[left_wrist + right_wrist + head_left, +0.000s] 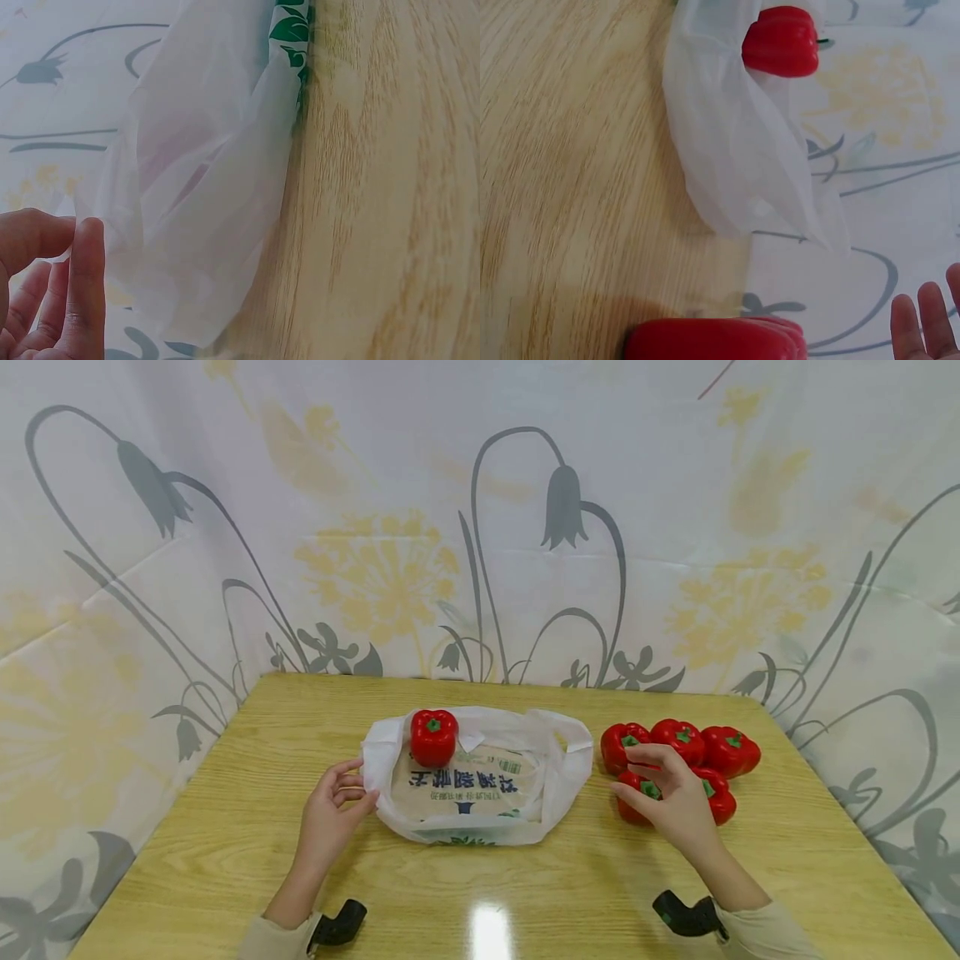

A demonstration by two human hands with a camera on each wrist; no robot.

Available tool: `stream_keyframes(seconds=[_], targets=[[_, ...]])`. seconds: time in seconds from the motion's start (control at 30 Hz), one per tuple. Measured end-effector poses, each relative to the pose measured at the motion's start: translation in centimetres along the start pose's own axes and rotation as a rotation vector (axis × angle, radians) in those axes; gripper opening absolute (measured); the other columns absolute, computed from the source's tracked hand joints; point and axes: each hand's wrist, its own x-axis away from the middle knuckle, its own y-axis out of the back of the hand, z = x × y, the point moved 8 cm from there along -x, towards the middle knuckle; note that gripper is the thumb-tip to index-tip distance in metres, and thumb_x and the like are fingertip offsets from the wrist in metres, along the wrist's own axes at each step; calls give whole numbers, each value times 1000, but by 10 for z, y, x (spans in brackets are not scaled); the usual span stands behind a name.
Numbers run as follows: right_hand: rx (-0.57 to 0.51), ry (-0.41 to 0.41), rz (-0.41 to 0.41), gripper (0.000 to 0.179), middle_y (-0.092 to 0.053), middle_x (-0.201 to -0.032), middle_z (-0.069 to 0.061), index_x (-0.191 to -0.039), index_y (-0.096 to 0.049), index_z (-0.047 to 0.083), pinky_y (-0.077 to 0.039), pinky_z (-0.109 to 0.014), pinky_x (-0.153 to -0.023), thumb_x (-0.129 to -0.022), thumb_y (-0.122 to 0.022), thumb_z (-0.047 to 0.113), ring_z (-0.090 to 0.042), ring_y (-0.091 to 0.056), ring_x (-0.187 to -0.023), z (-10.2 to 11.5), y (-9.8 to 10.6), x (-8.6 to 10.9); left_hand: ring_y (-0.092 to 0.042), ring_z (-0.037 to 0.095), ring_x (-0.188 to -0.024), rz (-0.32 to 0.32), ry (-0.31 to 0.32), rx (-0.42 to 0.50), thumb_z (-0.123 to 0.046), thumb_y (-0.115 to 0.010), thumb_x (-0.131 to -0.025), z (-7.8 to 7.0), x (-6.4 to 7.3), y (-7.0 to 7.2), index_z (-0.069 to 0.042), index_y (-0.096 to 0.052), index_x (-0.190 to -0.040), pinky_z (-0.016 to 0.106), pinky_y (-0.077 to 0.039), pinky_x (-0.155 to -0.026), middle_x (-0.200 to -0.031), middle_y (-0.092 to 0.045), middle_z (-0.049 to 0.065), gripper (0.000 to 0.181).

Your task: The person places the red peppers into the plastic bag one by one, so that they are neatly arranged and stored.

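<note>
The right hand (pixel 675 802)'s nearer, thumb and fingers parted, and just under them on the bench (pixel 562 893) sits the near-left red bell pepper (pixel 632 813), stem up, roughly upright! Leftward, the left hand (pixel 336 803) pinches the white plastic bag (pixel 525 832)'s edge; another pepper (pixel 433 741) sits inside, farther back.
</note>
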Motion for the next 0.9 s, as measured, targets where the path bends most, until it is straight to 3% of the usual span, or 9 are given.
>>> stream_keyframes(seconds=[0.47, 0.7, 0.9], targets=[[47, 68, -39, 47, -56, -107, -7, -108, -58, -2, -46, -14, -86, -67, -71, -20, -4, -54, -98, -2, 26, 3, -57, 8, -79, 1, -13, 4, 4, -66, -83, 1, -1, 1, -3, -49, -127, 22, -55, -67, -104, -54, 19, 48], [139, 18, -46, 44, -54, -108, 6, -108, -55, -10, -43, -11, -87, -68, -74, -16, -4, -50, -101, -14, 40, 5, -58, 8, -78, -1, -15, 9, 4, -66, -83, 2, -2, 1, -3, -49, -127, 22, -55, -67, -102, -54, 18, 48], [232, -15, -29, 46, -51, -111, 11, -111, -56, -5, -40, -7, -85, -70, -76, -10, 0, -47, -102, -26, 51, 6, -58, 8, -78, -5, -9, 6, 4, -67, -83, 3, -2, 2, -4, -49, -127, 23, -55, -67, -102, -54, 18, 48]])
